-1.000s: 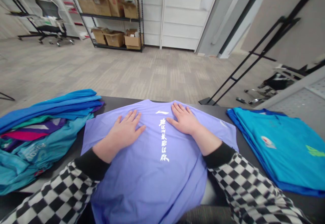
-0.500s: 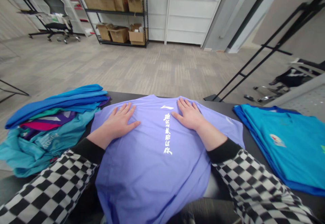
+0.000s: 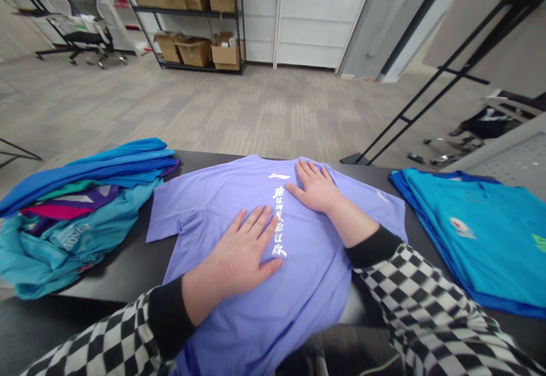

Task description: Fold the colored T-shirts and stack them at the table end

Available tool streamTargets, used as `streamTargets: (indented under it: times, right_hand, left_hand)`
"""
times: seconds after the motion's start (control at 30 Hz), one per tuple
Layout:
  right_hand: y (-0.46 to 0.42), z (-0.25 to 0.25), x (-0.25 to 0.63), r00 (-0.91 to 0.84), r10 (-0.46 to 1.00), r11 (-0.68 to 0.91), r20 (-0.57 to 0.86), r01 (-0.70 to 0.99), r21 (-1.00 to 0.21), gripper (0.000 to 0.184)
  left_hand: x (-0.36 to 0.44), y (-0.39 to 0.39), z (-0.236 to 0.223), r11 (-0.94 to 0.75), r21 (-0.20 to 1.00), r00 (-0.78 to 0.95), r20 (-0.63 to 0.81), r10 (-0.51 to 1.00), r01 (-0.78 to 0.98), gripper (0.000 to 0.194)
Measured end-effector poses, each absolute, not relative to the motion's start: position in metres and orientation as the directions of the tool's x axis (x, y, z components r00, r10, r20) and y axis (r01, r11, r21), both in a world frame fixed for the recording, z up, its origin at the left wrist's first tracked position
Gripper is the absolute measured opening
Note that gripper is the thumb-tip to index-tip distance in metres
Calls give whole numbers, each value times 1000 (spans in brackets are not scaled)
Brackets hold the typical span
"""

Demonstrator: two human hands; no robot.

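Observation:
A purple T-shirt (image 3: 256,319) lies spread on the black table (image 3: 128,276), its neckline at the far edge and its lower part hanging over the near edge. White lettering runs down its middle. My left hand (image 3: 241,256) rests flat on the shirt just left of the lettering, fingers stretched out. Near the collar, to the right of the small white logo, my right hand (image 3: 315,188) lies flat with its thumb by the top of the lettering. Neither hand grips the cloth. Some creases show around the left sleeve.
To the left is a loose heap of blue, teal and purple clothes (image 3: 85,211). A neat stack of folded blue shirts (image 3: 482,234) lies on the right. Beyond the table stand a black stand (image 3: 409,117), a shelf with cardboard boxes (image 3: 194,52) and an office chair (image 3: 85,29).
My left hand has moved from the shirt's left shoulder down and right to its middle, uncovering the left sleeve. My right hand stays by the collar.

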State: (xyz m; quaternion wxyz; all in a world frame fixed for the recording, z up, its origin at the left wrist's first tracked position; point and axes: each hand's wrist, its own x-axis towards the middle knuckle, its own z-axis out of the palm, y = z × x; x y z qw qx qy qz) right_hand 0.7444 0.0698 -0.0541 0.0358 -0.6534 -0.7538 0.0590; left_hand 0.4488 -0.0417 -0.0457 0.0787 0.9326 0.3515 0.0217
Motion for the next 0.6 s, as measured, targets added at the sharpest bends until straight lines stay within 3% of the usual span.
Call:
streamTargets:
  times: [0.27, 0.43, 0.5, 0.6]
  right_hand:
    - [71, -53, 744, -138, 990, 132, -33, 980, -152, 99]
    - [69, -49, 743, -136, 989, 126, -50, 978, -167, 100]
    - [70, -49, 743, -135, 990, 124, -51, 977, -175, 100]
    - [71, -50, 743, -137, 989, 125, -52, 975, -186, 100]
  left_hand:
    - [422, -69, -43, -743, 173, 754, -1, 657, 647, 87]
    - [450, -113, -12, -807, 317, 850, 6, 527, 498, 50]
    - [471, -129, 3, -781, 383, 863, -101, 495, 493, 36]
    - [497, -140, 16, -677, 331, 749, -383, 541, 658, 25]
